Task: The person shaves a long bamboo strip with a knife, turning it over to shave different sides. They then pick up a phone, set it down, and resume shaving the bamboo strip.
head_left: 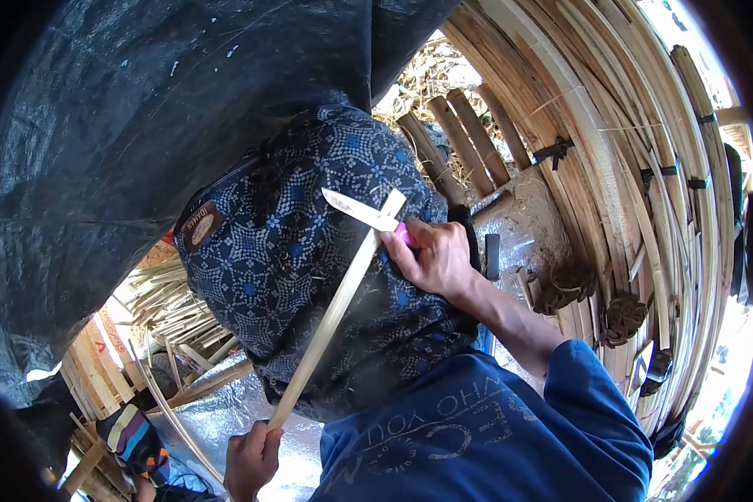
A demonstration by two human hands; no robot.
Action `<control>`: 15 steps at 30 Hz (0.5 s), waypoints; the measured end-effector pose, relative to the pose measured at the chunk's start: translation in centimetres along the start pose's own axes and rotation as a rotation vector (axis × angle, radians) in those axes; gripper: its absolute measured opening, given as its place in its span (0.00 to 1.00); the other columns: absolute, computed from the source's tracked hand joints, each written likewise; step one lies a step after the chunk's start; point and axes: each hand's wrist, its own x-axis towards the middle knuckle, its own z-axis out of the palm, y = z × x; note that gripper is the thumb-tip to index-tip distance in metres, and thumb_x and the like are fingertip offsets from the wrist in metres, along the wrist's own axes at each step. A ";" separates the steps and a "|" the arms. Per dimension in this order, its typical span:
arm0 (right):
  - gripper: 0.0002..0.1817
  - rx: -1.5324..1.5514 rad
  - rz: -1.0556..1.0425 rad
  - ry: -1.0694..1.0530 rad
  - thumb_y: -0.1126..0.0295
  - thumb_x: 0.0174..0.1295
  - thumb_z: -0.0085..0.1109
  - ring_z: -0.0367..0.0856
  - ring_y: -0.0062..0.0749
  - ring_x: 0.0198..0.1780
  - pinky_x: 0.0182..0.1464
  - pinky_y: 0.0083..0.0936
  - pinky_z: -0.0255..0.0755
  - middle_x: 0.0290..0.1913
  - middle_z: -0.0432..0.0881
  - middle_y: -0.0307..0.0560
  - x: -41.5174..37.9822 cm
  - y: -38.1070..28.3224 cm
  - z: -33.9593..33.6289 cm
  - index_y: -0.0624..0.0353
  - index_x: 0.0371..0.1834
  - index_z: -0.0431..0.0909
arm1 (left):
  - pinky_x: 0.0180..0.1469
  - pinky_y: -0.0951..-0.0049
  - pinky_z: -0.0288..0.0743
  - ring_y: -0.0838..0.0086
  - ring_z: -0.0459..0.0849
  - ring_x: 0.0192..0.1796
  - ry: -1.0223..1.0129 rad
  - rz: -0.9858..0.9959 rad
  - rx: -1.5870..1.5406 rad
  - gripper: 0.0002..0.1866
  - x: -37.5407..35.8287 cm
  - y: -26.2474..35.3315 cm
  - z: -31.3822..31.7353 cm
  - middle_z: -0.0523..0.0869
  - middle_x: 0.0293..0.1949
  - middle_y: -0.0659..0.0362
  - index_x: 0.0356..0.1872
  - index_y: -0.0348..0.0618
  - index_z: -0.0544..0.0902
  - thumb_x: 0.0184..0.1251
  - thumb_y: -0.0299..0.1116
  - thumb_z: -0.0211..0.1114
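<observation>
My right hand is wrapped around the pink handle of a knife. Its pale blade points to the left and lies across a bamboo strip near the strip's upper end. Lower down, my left hand grips the other end of this strip, which slants over my lap. A dark blue patterned cloth with a small brown label covers my lap beneath the knife and strip.
A black tarp hangs at upper left. Long bundled bamboo strips curve along the right side. Short bamboo pieces lie beyond my lap. Several cut strips are piled at left, above a striped knit cap.
</observation>
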 end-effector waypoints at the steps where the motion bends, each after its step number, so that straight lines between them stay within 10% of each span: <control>1: 0.24 0.000 -0.006 -0.009 0.55 0.63 0.61 0.71 0.43 0.10 0.16 0.35 0.64 0.09 0.69 0.50 -0.1 0.0 0.1 0.60 0.15 0.72 | 0.23 0.57 0.68 0.52 0.77 0.17 -0.030 -0.060 -0.049 0.08 -0.7 -0.1 0.1 0.75 0.13 0.50 0.29 0.41 0.77 0.67 0.32 0.62; 15: 0.23 -0.003 -0.055 0.043 0.56 0.61 0.63 0.73 0.41 0.11 0.17 0.33 0.64 0.11 0.71 0.50 -0.7 -0.6 0.5 0.60 0.15 0.71 | 0.35 0.49 0.73 0.44 0.81 0.33 -0.163 -0.289 -0.023 0.10 -4.4 1.9 -1.0 0.81 0.28 0.44 0.44 0.46 0.79 0.73 0.40 0.56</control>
